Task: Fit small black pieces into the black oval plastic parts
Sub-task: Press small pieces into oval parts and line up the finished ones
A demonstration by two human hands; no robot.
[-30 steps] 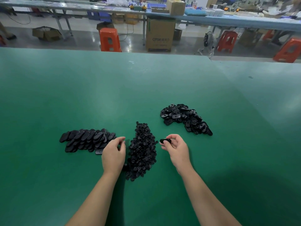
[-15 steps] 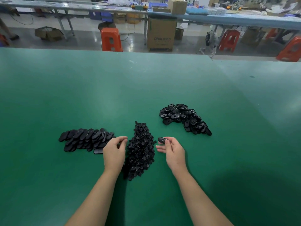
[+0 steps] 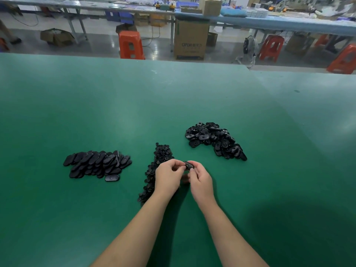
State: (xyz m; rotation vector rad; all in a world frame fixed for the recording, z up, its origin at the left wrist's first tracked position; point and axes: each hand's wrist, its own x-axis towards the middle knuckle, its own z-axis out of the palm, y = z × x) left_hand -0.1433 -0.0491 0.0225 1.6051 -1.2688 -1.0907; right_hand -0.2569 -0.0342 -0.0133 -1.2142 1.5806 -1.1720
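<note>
Fingers of left hand (image 3: 168, 175) and right hand (image 3: 200, 178) pinched one black oval plastic part (image 3: 188, 165) mid-fitting; next, seemingly, pressing its small piece home

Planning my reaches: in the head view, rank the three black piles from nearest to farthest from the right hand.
From the right hand:
1. Small-pieces pile, just left, partly behind the left hand.
2. Loose oval-parts pile, up and right.
3. Stacked ovals pile, far left.

oval parts (image 3: 214, 140): black plastic, slight sheen | table (image 3: 115, 105): smooth green mat
</note>
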